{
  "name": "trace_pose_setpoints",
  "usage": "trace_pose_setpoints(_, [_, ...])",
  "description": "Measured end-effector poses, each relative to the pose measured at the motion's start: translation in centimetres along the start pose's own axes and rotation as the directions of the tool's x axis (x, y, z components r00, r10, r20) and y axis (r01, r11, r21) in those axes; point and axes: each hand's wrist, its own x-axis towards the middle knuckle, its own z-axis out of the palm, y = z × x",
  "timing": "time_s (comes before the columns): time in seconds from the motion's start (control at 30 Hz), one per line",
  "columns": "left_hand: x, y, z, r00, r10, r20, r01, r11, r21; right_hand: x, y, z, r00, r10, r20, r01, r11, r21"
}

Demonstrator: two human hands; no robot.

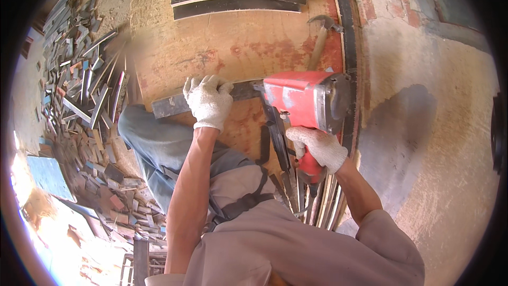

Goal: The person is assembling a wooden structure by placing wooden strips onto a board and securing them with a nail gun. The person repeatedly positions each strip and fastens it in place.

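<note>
My left hand [209, 100], in a white knit glove, is closed over a dark-faced wooden strip [170, 106] lying across the plywood surface [211, 42]. With my right hand [324, 149], gloved the same way, I grip the handle of a red pneumatic nail gun [291, 92]. The gun lies on its side in the view, its nose at the right end of the strip; whether they touch I cannot tell. Its long dark magazine [278, 137] runs back toward my body.
A claw hammer [318, 46] lies beyond the nail gun. Several dark strips [238, 4] rest at the far end of the plywood. Wood offcuts [98, 100] are heaped on the floor at left. A brick and plaster wall [418, 127] stands close on the right.
</note>
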Motion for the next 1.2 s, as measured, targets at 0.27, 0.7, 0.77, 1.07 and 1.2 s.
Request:
trace_pose_setpoints(0.27, [-0.1, -0.5, -0.5, 0.999, 0.035, -0.032, -0.037, 0.996, -0.086, -0.1, -1.5, 1.2, 0.999, 0.013, -0.029, -0.008, 0.987, 0.158])
trace_pose_setpoints(0.7, [-0.2, -7.8, -9.2, 0.86, -0.501, -0.1, 0.51, 0.827, 0.236, 0.3, 3.0, 0.0, 0.994, -0.094, -0.048, 0.101, 0.983, 0.154])
trace_pose_setpoints(0.77, [0.0, -7.1, -8.8, 0.832, -0.546, -0.096, 0.536, 0.836, -0.116, -0.7, 2.6, -0.2, 0.994, -0.078, -0.076, 0.09, 0.98, 0.176])
trace_pose_setpoints(1.07, [-2.2, -2.8, -4.3, 0.525, -0.563, 0.638, 0.756, -0.036, -0.653, -2.2, 3.8, 0.6, 0.997, 0.012, -0.08, -0.004, 0.995, 0.097])
trace_pose_setpoints(1.2, [-2.9, -3.4, -2.9, 0.474, -0.575, 0.667, 0.78, -0.078, -0.621, -1.1, 4.2, 1.8, 0.996, -0.031, -0.08, 0.036, 0.997, 0.073])
